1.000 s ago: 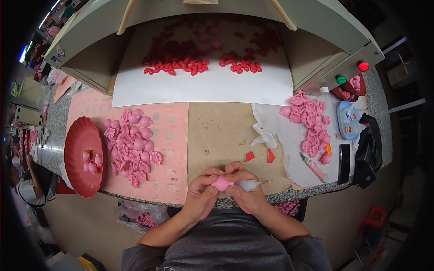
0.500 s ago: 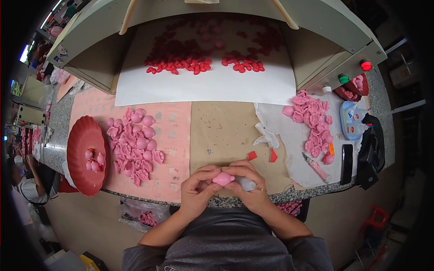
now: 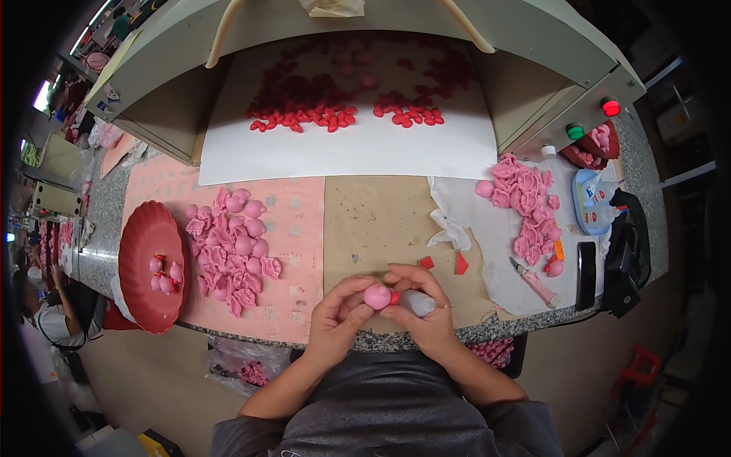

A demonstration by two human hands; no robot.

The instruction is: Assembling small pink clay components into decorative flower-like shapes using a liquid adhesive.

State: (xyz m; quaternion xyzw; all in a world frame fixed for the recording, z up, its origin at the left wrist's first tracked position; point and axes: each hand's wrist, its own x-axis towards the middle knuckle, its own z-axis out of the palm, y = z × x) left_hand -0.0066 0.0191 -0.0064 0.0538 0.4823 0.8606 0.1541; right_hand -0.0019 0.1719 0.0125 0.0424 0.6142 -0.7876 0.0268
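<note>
In front of my body, my left hand is closed on a small rounded pink plastic-looking piece, pinched between thumb and fingers. A small red part sits against the right side of that piece, touching my right thumb. My right hand is closed round a small translucent whitish bottle, which lies across its palm; the thumb reaches toward the red part. Whether the red part is fixed to the pink piece, I cannot tell.
A scalloped red dish with a few assembled pieces stands left of a pile of pink parts. More pink parts lie right, near a craft knife and phone. Red pieces fill the hooded machine.
The pink piece has been turned between my fingers, and a red part now shows on its right side. My right fingers have opened slightly away from it. The whole view has shifted a little.
</note>
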